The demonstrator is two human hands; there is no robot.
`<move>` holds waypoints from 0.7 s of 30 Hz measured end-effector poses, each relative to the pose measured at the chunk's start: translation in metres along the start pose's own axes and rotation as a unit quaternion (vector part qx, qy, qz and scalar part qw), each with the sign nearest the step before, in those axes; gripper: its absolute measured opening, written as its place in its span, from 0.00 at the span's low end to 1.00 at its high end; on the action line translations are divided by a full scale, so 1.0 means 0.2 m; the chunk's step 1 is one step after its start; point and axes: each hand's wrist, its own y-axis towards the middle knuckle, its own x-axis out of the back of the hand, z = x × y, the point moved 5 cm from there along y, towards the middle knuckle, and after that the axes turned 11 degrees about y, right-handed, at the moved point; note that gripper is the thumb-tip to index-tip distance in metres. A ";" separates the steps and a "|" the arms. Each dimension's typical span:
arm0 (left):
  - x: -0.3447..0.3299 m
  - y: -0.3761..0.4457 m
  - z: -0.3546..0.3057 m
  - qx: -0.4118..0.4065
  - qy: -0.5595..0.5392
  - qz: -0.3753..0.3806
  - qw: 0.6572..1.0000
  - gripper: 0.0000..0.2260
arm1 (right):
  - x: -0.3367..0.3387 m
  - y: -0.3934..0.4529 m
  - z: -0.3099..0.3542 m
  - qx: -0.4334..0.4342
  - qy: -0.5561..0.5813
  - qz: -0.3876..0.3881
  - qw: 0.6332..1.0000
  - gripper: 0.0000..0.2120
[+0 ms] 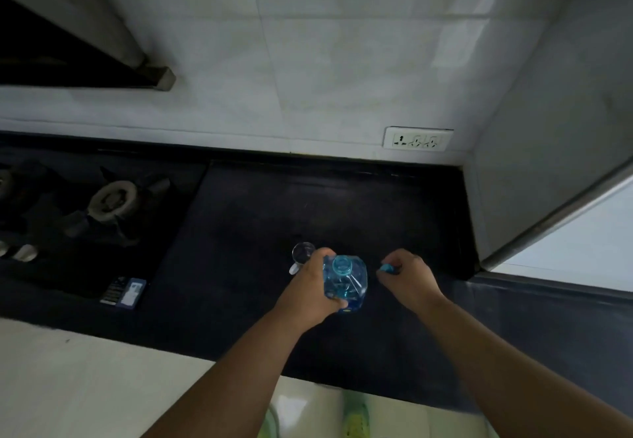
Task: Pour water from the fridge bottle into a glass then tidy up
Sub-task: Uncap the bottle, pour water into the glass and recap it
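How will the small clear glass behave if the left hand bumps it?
The small clear drinking glass looks light and apparently empty, so it would probably slide or tip on the smooth dark countertop. The left hand is very close. It is likely fragile.

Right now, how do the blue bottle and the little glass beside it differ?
The bottle is tinted blue, while the glass is colourless. The bottle looks much bigger than the glass. The left hand grips the bottle, whereas the glass stands free on the dark counter. The bottle's cap is off, pinched in the right hand. Both are see-through, upright and open at the top.
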 end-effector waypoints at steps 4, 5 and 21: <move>-0.02 -0.02 -0.01 -0.002 -0.053 -0.027 0.998 0.32 | 0.10 -0.11 0.15 0.011 0.076 -0.011 0.997 0.14; -0.03 -0.03 -0.02 -0.001 -0.075 -0.040 0.996 0.31 | 0.14 -0.14 0.20 0.025 0.085 -0.014 0.996 0.15; 0.61 -0.34 -0.47 -0.155 -0.122 -0.192 0.961 0.36 | 0.49 -0.71 1.21 0.230 0.289 0.063 0.927 0.13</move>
